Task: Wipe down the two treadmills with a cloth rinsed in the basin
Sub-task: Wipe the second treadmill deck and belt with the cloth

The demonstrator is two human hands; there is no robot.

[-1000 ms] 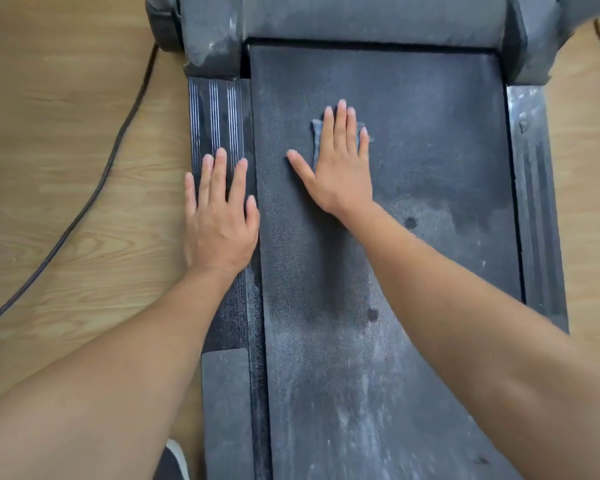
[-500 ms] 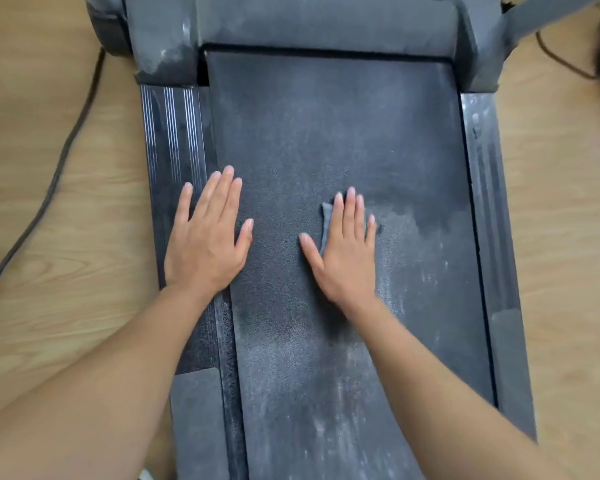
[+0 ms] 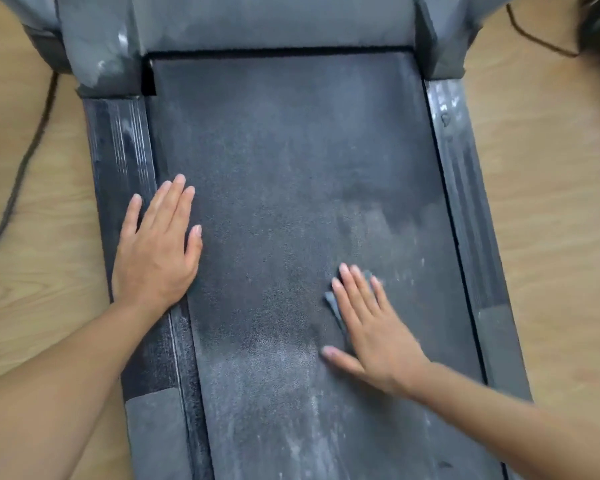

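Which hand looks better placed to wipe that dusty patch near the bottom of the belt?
The right hand. It presses the cloth flat on the belt, just above the dusty patch. The left hand is bare, braced on the belt's left edge.

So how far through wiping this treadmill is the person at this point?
Partway. The far half of the black treadmill belt looks darker and mostly dust-free. In hand: the right hand presses a small grey cloth flat on the belt mid-length, while the left hand braces on the belt's edge. Left: the pale dust on the near belt, the grey side rails. No second treadmill or basin is in view.
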